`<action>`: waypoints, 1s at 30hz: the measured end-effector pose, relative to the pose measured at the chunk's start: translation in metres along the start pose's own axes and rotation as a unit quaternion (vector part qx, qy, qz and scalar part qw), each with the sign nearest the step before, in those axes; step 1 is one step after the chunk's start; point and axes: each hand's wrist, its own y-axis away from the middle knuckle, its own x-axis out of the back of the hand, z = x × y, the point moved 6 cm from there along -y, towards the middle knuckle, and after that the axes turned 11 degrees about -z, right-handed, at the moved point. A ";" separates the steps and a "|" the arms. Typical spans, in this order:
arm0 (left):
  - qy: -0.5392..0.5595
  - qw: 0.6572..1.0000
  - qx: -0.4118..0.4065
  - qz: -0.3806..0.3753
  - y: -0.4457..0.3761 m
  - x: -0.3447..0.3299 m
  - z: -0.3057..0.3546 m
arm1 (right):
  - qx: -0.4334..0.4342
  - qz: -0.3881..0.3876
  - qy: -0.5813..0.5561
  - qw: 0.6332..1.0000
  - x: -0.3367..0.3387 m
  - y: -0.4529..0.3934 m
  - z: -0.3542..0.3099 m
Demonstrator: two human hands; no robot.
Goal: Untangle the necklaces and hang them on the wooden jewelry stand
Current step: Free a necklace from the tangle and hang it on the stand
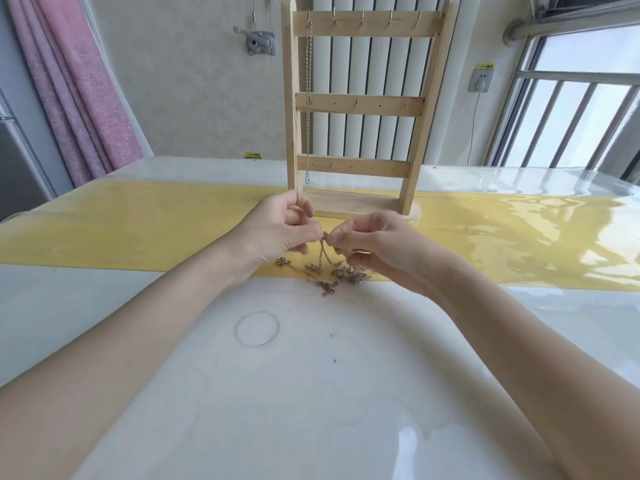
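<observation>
A tangle of thin rose-gold necklaces lies on the table just in front of the wooden jewelry stand. Two strands rise from the tangle to a point between my hands. My left hand and my right hand both pinch the raised chain at its top, fingertips almost touching. One chain hangs from the leftmost hook of the stand's top bar and reaches down to the lowest bar. The other hooks on the top bar are bare.
The table has a glossy clear cover over a white surface with a yellow runner across it. A faint ring mark lies near the middle. A wall, radiator, pink curtain and window stand behind.
</observation>
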 end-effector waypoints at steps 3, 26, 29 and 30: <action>-0.153 0.987 -0.042 -0.020 0.002 -0.005 0.010 | -0.030 -0.008 0.092 0.995 0.002 0.005 -0.005; 0.197 0.977 0.065 0.043 0.002 -0.004 -0.002 | 0.063 0.060 -0.076 0.993 0.014 0.002 -0.011; 0.181 0.980 0.069 0.044 0.002 -0.004 -0.004 | 0.054 0.047 -0.016 0.997 0.011 0.002 -0.010; 0.175 0.981 0.070 0.047 0.002 -0.004 -0.005 | 0.051 0.046 -0.003 0.998 0.009 0.002 -0.009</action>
